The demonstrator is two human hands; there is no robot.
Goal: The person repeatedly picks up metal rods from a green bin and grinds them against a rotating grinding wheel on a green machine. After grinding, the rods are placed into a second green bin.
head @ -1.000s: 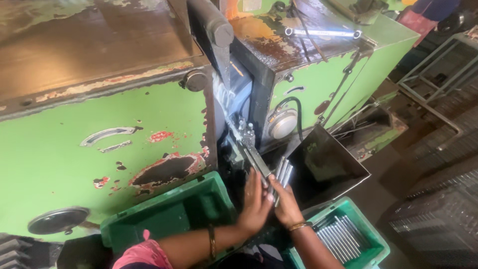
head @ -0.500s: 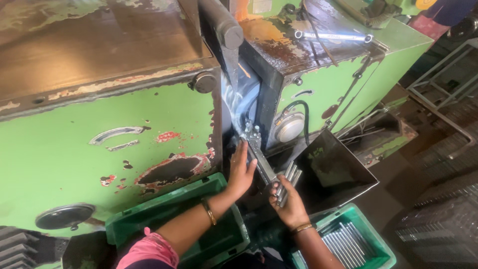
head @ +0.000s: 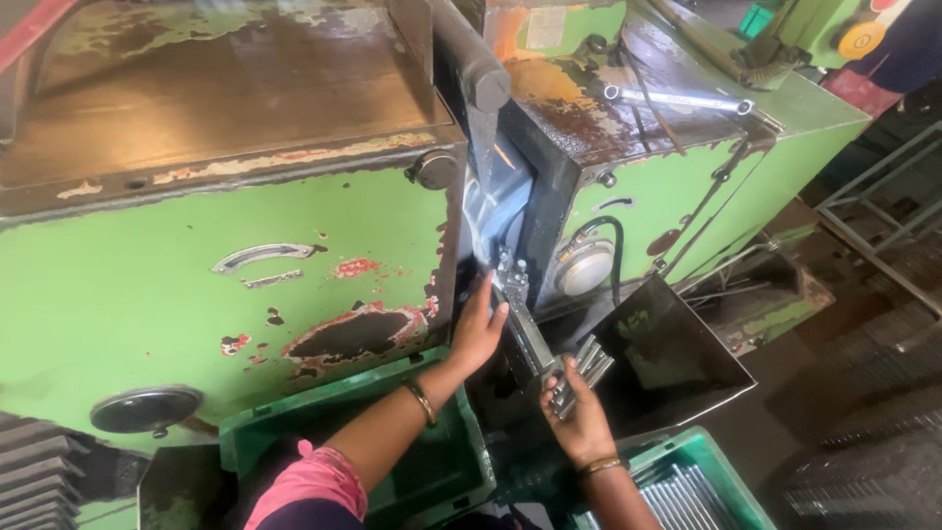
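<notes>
Head view is showing two bare hands working at the gap between two worn green machine housings [head: 196,294]. Right hand [head: 581,424] is closing around a bundle of slim grey metal rods [head: 581,371], their long axis running up and right, beside a dark metal chute [head: 677,363]. Left hand [head: 478,329] is resting open, fingers flat against the sloped steel guide rail [head: 525,329], gripping nothing. Rods are lying just right of that rail, nearer the right hand. Green plastic crate [head: 731,476] near right is holding more bright rods; paint is chipping, showing rust.
</notes>
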